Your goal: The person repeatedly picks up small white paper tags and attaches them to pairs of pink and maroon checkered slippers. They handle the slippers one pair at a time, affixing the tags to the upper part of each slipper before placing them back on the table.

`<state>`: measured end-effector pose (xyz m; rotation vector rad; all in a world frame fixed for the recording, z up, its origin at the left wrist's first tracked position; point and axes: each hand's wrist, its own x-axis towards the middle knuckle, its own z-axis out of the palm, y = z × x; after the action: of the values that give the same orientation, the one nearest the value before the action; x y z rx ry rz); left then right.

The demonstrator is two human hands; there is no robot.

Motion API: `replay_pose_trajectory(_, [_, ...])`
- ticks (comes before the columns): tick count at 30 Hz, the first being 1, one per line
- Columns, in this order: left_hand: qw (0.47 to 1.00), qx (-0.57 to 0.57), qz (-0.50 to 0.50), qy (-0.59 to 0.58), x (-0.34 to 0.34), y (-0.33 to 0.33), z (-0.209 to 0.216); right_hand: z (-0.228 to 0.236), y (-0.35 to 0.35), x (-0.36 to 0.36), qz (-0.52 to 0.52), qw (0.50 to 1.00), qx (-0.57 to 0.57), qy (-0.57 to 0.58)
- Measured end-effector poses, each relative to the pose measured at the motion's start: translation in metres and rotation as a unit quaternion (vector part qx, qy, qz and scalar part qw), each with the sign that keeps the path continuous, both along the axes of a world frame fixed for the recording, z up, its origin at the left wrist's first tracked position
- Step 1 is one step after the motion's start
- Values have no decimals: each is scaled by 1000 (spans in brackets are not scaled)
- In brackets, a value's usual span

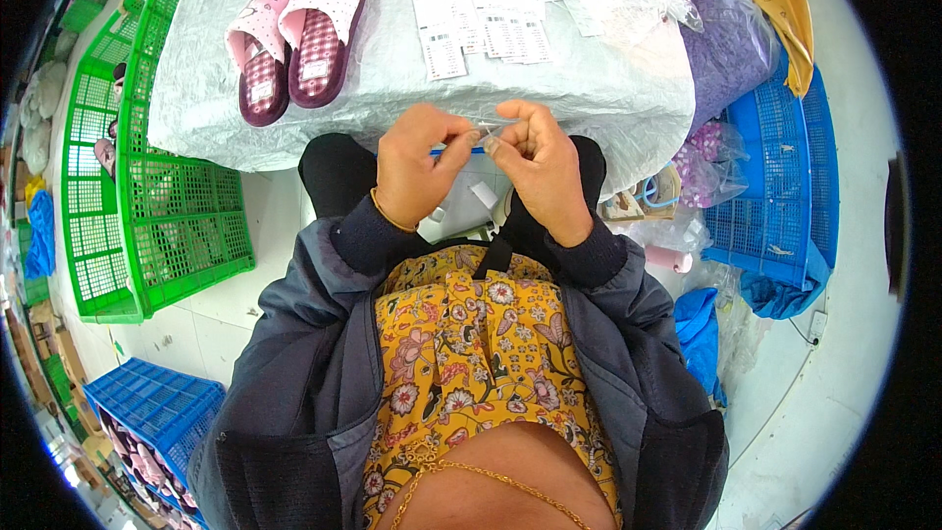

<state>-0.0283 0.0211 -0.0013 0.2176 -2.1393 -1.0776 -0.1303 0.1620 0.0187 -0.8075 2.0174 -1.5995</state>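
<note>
My left hand (420, 159) and my right hand (540, 163) meet above my lap, just off the near edge of the table. Thumbs and fingertips of both pinch a small, thin, whitish translucent piece (484, 129), whose exact kind I cannot make out. Beyond the left hand, a pair of slippers lies on the table: the left slipper (262, 54) and the right slipper (322, 36) have pink uppers, checked insoles and dark red soles. Printed white label sheets (488, 2) are spread past my fingertips.
Crinkled whitish plastic covers the table (392, 74). Green crates (186, 226) stand at the left, with a blue crate (157, 402) of slippers below. On the right are a blue basket (765, 186), a purple bagged bundle (731, 34) and a pink roll (667, 258).
</note>
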Motion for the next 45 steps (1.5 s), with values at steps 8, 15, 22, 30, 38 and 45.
replay_pose_trajectory(8, [956, 251, -100, -119, 6, -3, -5, -21, 6, -2, 40, 997, -49, -37])
replay_pose_trajectory(15, [953, 225, -99, -177, -1, -7, -12, -8, 12, -6, 71, 997, 21, -19])
replay_pose_trajectory(22, [960, 175, -144, -163, -20, -8, 10, -15, 16, -32, 72, 985, -15, 159])
replay_pose_trajectory(30, [976, 79, -114, -166, -99, -52, 41, -15, 23, -53, 9, 980, -39, 196])
replay_pose_trajectory(38, [960, -243, 59, -123, -247, -221, -3, -34, 40, -72, 43, 992, -44, 107])
replay_pose_trajectory(45, [922, -297, -54, -242, -301, -248, -8, -51, 47, -89, 76, 996, -20, 53])
